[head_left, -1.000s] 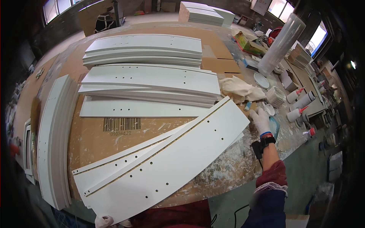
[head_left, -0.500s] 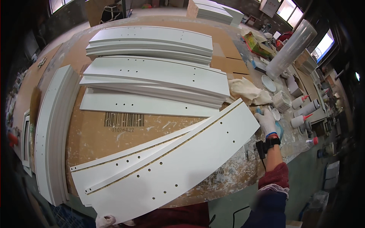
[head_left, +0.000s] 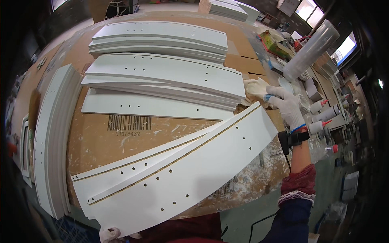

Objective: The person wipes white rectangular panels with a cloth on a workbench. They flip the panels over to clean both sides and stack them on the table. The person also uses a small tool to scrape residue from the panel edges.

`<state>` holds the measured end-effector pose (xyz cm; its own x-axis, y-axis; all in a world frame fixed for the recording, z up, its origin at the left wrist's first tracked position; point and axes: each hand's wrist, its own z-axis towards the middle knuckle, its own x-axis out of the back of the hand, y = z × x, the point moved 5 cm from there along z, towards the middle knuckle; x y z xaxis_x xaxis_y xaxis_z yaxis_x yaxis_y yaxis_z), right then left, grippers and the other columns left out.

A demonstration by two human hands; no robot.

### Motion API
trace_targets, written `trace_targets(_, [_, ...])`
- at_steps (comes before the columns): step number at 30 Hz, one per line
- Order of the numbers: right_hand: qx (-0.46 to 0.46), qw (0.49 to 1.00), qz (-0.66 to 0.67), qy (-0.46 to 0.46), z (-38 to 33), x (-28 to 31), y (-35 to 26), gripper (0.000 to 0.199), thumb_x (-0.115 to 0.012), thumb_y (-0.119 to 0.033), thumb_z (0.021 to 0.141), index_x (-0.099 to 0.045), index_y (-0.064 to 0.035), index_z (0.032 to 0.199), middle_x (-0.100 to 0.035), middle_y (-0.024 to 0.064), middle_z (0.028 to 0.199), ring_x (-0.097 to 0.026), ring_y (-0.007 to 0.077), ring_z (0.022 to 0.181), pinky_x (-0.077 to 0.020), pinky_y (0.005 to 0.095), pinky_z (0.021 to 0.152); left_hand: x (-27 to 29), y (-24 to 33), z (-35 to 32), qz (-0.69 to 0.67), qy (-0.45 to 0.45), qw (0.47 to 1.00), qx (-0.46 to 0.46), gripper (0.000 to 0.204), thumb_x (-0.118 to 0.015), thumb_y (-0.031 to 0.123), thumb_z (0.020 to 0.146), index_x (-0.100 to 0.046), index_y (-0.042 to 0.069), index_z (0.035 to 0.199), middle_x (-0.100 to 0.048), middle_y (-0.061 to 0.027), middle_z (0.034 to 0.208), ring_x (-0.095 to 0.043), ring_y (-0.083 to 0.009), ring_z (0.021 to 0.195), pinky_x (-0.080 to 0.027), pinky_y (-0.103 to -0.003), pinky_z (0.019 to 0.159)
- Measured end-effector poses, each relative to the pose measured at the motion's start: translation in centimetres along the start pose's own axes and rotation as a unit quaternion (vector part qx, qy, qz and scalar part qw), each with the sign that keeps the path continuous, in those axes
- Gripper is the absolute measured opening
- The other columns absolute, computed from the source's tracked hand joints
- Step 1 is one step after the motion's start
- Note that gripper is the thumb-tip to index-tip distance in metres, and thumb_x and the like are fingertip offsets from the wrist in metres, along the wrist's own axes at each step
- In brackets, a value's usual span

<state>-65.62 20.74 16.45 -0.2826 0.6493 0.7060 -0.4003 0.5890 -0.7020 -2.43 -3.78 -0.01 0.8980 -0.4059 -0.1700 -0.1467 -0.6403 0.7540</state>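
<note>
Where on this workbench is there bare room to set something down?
The widest bare patch is the brown board between the flat white panel and the long curved panels in front. A smaller bare strip lies at the far right, around, past the stacked panels. The right edge by the right hand is crowded with bottles and a rag.

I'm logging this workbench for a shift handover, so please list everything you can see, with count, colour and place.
Curved panels: two, white with drilled holes, overlapping at the near edge.
Panel stacks: three piles, white, middle and far bench.
Edge-on panels: one stack, white, left side.
Workbench: one, brown board splashed with white.
Cloth: one, cream, beside the right hand.
Squeeze bottles: several, white with red tips, right side.
Plastic roll: one, clear, far right.
Left hand: white glove, bottom edge.
Right hand: white glove, gripping something blue.
</note>
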Motion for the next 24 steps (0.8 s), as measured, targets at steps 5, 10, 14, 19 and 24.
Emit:
trace_targets(5, [-0.008,0.998,-0.047,-0.047,1.3,-0.9,-1.8,0.035,-0.067,-0.016,0.076,-0.067,0.0043,0.104,-0.065,0.0107,0.099,-0.062,0.0186,0.09,-0.0492,0.0289,0.077,-0.2,0.0,-0.3,0.011,-0.002,1.0,0.015,0.033,-0.063,0.029,0.084,-0.059,0.002,0.066,-0.069,-0.0262,0.085,-0.06,-0.0207,0.057,-0.041,-0.027,0.049])
trace_targets(10, [0.001,0.992,-0.103,-0.078,2.8,-1.5,-0.9,0.034,-0.07,-0.018,0.072,-0.069,0.0004,0.101,-0.067,0.0105,0.092,-0.063,0.0188,0.082,-0.0492,0.0285,0.073,-0.3,0.0,-0.2,0.023,-0.01,0.999,0.03,0.033,-0.064,0.03,0.084,-0.059,0.002,0.066,-0.069,-0.026,0.084,-0.06,-0.0204,0.057,-0.041,-0.027,0.048])
trace_targets(14, [0.021,0.99,-0.126,-0.051,2.9,-1.5,-1.1,0.033,-0.07,-0.018,0.071,-0.069,0.0007,0.098,-0.067,0.0111,0.092,-0.062,0.0185,0.08,-0.0491,0.0298,0.071,0.6,-0.9,0.2,0.026,-0.034,0.999,0.022,0.034,-0.064,0.033,0.083,-0.06,0.002,0.068,-0.069,-0.0257,0.085,-0.06,-0.0202,0.057,-0.04,-0.026,0.047])
trace_targets(19, [0.004,0.991,-0.121,-0.062,2.2,-1.6,-2.2,0.034,-0.07,-0.018,0.072,-0.068,0.0006,0.1,-0.066,0.0099,0.092,-0.061,0.0169,0.086,-0.0479,0.0281,0.077,-0.8,0.0,-0.3,0.028,-0.04,0.999,0.015,0.037,-0.064,0.035,0.082,-0.06,0.001,0.069,-0.069,-0.0266,0.085,-0.061,-0.0216,0.06,-0.039,-0.025,0.047])
trace_targets(24, [0.029,0.997,-0.053,-0.046,2.3,-0.9,-1.6,0.041,-0.068,-0.018,0.075,-0.063,0.0002,0.112,-0.064,0.0077,0.096,-0.06,0.015,0.087,-0.0474,0.0265,0.079,-0.4,-0.3,0.1,0.021,-0.037,0.999,0.004,0.038,-0.063,0.036,0.082,-0.059,0.001,0.067,-0.069,-0.0266,0.085,-0.062,-0.0231,0.061,-0.04,-0.026,0.049])
